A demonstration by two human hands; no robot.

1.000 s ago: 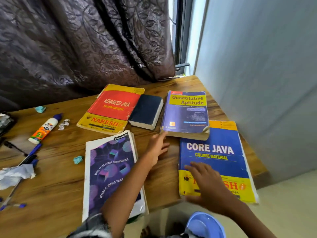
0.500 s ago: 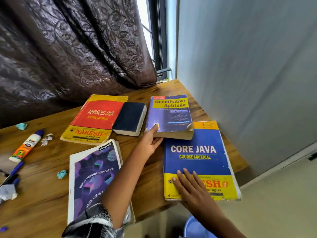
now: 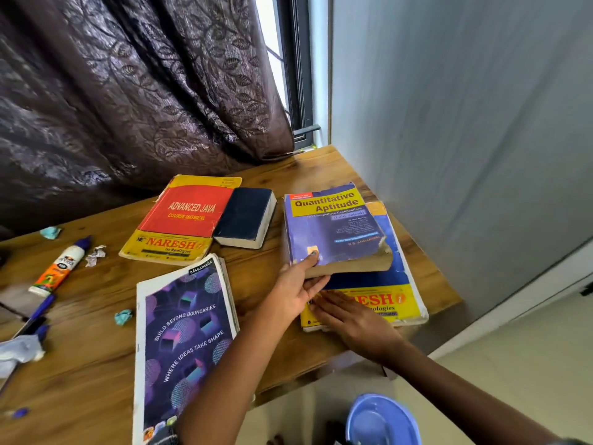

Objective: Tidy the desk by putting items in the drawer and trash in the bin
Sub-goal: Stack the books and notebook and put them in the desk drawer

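Left hand (image 3: 293, 292) pinched the purple book (image 3: 333, 229) at its near corner, center-right of frame, long axis running away, overlapping the blue book (image 3: 390, 277) by the desk's (image 3: 276, 358) right edge; right hand (image 3: 349, 322) lay flat, fingers straight, on it.

Purple Quantitative Aptitude book (image 3: 333, 229) lying atop blue Core Java book (image 3: 390, 293), near desk (image 3: 96, 364) right edge.

The Quantitative Aptitude book (image 3: 333, 229) covers most of the blue and yellow Core Java book (image 3: 401, 303), hiding its title. The left hand (image 3: 296, 292) has its fingers tucked under the upper book, out of sight. The classmate notebook (image 3: 183, 345) and the blue bin (image 3: 382, 420) run off the bottom edge. Pens (image 3: 41, 311) and crumpled paper (image 3: 19, 350) at left are blurred
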